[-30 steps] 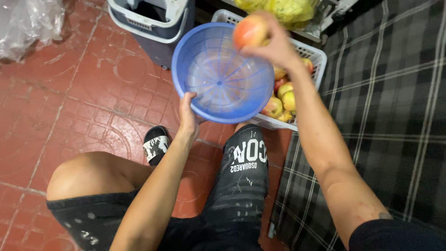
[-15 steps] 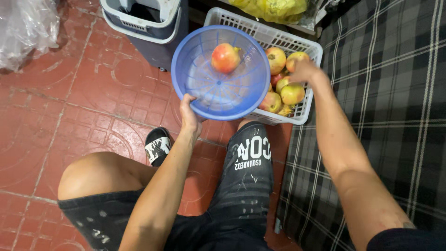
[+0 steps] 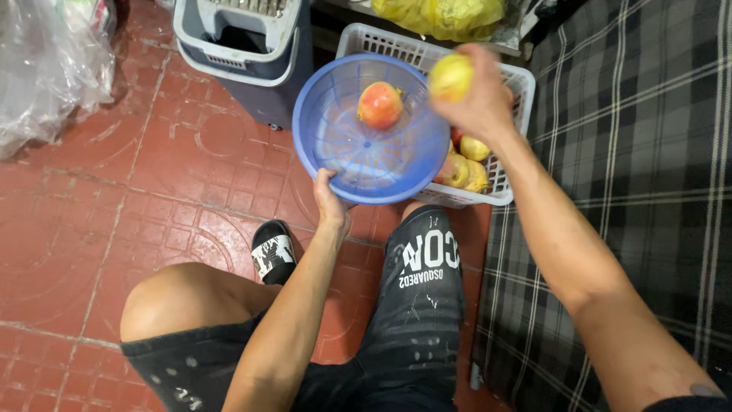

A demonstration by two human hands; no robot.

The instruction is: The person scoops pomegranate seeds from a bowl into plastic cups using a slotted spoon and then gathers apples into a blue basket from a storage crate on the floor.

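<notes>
Yellow-green apple (image 3: 450, 76) held up in my right hand (image 3: 480, 103), fingers wrapped around it, just above the right rim of the blue plastic colander (image 3: 335, 152). My left hand (image 3: 332, 204) grips that colander by its near edge, thumb over the rim, keeping it raised over my knees. One red-and-yellow apple (image 3: 380, 105) lies inside the colander, toward its far side. Behind and to the right, a white plastic basket (image 3: 507, 179) sits on the red tiled floor (image 3: 114, 198) with more yellowish apples (image 3: 465, 164) in it, partly hidden by the colander. A grey-blue bin (image 3: 252, 76) stands far left of the basket; a dark plaid cloth (image 3: 640, 152) covers the right.
</notes>
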